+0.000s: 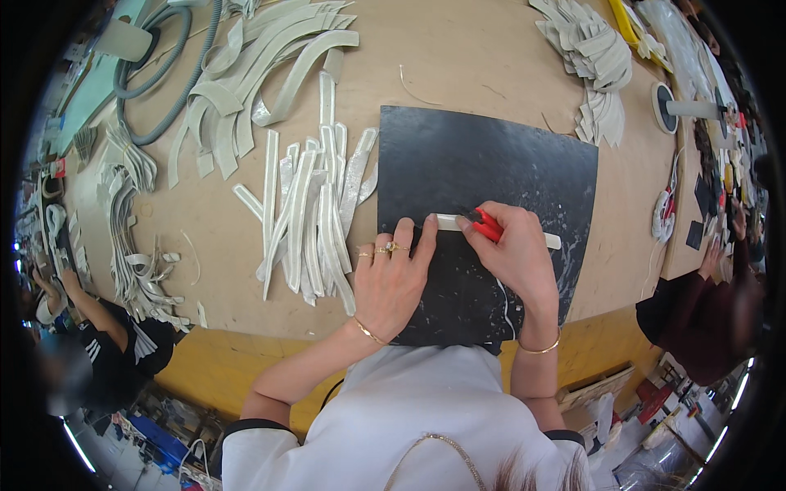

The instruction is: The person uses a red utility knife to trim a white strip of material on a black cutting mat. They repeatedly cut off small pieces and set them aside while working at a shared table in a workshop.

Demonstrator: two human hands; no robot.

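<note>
A black mat [483, 155] lies in front of me with a narrow pale strip [448, 222] across it. My left hand [389, 282] rests flat at the mat's left side, fingers stretched out, the index fingertip touching the strip's left end. In my right hand [524, 254] is a small red-handled tool that looks like thread snips [489, 225]. The fingers are closed round it, and its dark tip is over the strip. The strip passes beneath the right hand and comes out at its right; its middle is hidden. A thin white thread [505, 304] trails below this hand.
Left of the mat is a loose pile of white-edged strips [307, 221]. Wider pale strips [221, 123] and a curled bundle [123, 237] lie farther left. More pale pieces [585, 49] are at the far right, near a white spool [665, 108]. People work at both sides.
</note>
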